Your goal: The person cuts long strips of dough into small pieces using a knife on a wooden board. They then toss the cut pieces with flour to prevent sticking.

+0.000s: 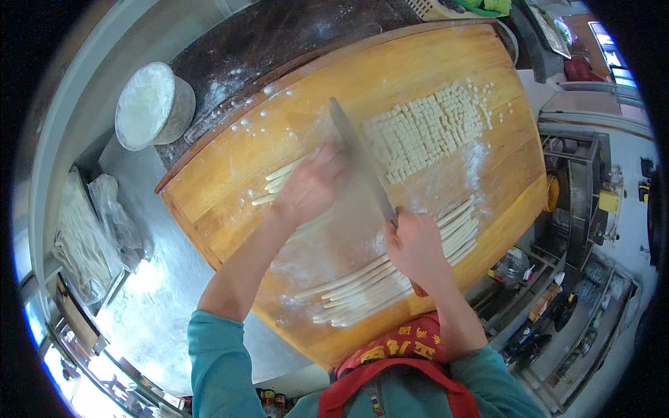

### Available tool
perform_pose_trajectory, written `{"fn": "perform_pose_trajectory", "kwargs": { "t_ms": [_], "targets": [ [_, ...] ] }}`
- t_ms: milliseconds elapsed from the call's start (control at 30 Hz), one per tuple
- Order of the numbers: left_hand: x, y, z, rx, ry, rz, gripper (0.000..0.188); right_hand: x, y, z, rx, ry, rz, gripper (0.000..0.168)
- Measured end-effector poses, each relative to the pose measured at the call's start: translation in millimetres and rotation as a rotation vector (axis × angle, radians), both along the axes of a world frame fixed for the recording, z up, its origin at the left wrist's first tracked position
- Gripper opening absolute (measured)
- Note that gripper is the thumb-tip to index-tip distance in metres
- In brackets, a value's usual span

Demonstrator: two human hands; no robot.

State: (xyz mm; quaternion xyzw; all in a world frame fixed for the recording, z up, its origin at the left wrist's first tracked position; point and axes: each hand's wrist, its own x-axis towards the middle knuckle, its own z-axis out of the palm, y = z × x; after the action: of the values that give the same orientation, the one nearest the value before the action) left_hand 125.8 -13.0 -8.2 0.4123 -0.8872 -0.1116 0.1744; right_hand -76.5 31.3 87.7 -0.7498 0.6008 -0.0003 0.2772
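My right hand (418,243) is closed on the handle of a large cleaver (360,157), whose wide blade is blurred. Beside the blade, my left hand (319,180) rests on several dough strips (277,177), their ends showing to its left; its fingertips are blurred, partly hidden near the blade. On the other side of the blade lie rows of small cut dough cubes (431,130), a few scattered at their far right. Nearer my body, long dough strips (360,295) lie side by side, passing under my right forearm. All of this is on a floured wooden board (470,57).
A tub of white flour (146,107) stands at the upper left, beyond the board's edge. A metal counter (151,313) runs along the left, with plastic bags (117,214) on it. A perforated basket (434,10) stands behind the board. Metal shelving (575,172) is at the right.
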Motion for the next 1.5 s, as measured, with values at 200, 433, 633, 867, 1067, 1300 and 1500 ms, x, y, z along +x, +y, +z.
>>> {"fn": "perform_pose_trajectory", "kwargs": {
  "t_ms": [200,433,633,867,1067,1300,1500],
  "targets": [
    [3,1,-2,0.030,-0.039,-0.015,0.030,-7,-15,-28,-0.059,-0.143,-0.048,0.012],
    [6,-1,5,-0.069,0.130,0.024,0.033,-13,1,-4,-0.162,-0.178,-0.057,0.012],
    [7,0,1,-0.085,0.083,0.013,0.030,5,10,3,-0.081,-0.062,-0.016,0.011],
    [8,1,1,-0.055,0.060,0.005,0.025,10,9,10,-0.007,-0.007,-0.026,0.013],
    [9,0,1,-0.071,0.064,-0.022,0.025,14,-9,-13,-0.058,0.036,0.016,0.014],
    [17,7,-7,0.011,0.144,0.031,0.026,9,6,-8,-0.076,-0.045,-0.086,0.016],
    [15,5,-3,-0.052,0.105,0.037,0.027,20,14,3,-0.022,0.000,-0.049,0.014]
  ]
}}
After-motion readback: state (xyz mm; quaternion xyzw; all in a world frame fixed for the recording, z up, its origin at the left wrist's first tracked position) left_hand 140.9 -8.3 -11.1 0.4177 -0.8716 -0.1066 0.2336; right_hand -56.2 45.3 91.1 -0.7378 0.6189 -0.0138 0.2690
